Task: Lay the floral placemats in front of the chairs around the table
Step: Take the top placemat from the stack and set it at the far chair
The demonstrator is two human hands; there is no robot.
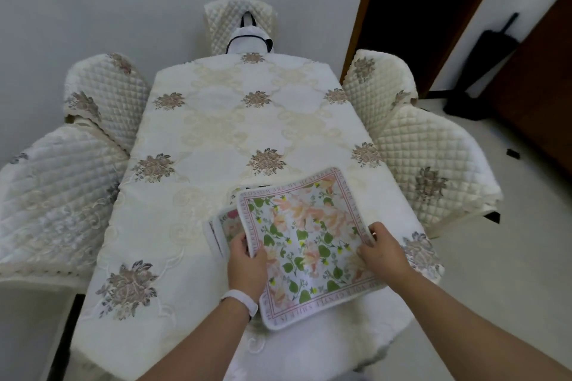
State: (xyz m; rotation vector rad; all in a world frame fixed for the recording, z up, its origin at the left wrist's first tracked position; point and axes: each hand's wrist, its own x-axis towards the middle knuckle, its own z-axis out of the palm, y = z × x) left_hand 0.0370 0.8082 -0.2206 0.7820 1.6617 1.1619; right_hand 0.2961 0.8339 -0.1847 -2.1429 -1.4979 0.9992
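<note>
Your left hand (244, 260) and right hand (382, 252) each pinch an edge of the top floral placemat (306, 244), both grips grasping it. It sits on a stack of placemats (224, 226) at the near end of the tabletop (216, 133), cream-covered chairs (433, 170) alongside.

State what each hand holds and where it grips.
Both hold the top floral placemat: left hand at its left edge, right hand at its right edge. More placemats lie beneath.

The worktop (235, 133) lies bare from its middle to the far end, open to a reach from above. A stack of mats (306, 241) covers the near right part. Quilted chairs press against both long sides, left (102, 96) and right (380, 86), and one (238, 22) stands at the far end with a bag (250, 40) on it.
</note>
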